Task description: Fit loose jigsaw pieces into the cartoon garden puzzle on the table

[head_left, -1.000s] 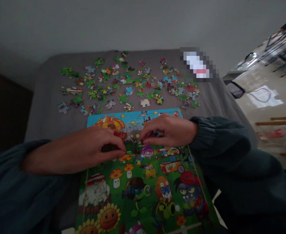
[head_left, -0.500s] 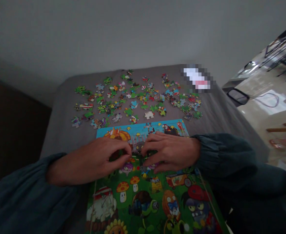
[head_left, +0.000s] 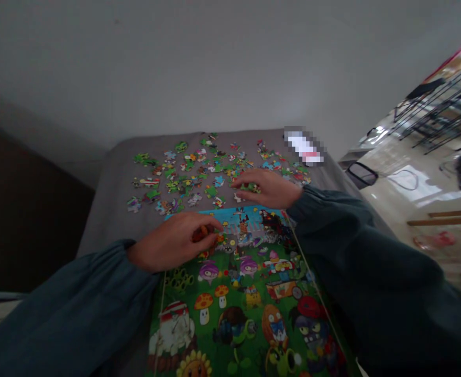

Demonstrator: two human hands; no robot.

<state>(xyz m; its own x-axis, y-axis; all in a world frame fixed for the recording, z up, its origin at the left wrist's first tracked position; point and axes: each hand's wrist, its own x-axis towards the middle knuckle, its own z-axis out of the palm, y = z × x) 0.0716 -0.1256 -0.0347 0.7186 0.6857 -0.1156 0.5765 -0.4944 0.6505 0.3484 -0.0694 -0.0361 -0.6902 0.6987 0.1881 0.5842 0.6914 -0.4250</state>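
many knobbly pieces point(head_left: 219, 181) lie below right hand point(head_left: 267, 187), grip parted, empty; left hand point(head_left: 179, 238) curled, hold unclear.

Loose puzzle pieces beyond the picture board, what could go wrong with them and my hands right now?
Your right hand is over crowded loose puzzle pieces, so it might nudge neighbouring ones. Your right sleeve overlaps the edge of the picture board in this view, and could brush it or catch.
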